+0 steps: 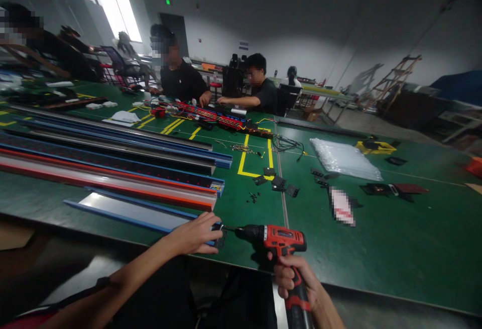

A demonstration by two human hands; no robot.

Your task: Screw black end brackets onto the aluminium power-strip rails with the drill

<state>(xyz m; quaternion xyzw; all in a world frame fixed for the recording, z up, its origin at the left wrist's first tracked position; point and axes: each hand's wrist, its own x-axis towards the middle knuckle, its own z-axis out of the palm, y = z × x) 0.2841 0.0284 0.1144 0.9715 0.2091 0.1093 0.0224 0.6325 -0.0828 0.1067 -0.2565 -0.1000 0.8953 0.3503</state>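
My right hand [295, 276] is wrapped round the handle of a red and black cordless drill [285, 238]. The drill lies level, its bit pointing left at a black end plate [219, 238]. My left hand [199, 233] grips this plate against the right end of a blue channel [131, 211] with a pale inner face. The bit's tip is close to the plate; whether it sits in a screw I cannot tell. Beyond the drill, several small black screws [253, 198] lie scattered near loose black plates [278, 183].
Long blue, black and orange channels [181, 193] lie side by side at the left. Bubble-wrapped sheets [344, 159], a yellow tray [375, 147] and black cables [288, 144] are on the green table [406, 248]. Across it, two people handle a red wired assembly [211, 114].
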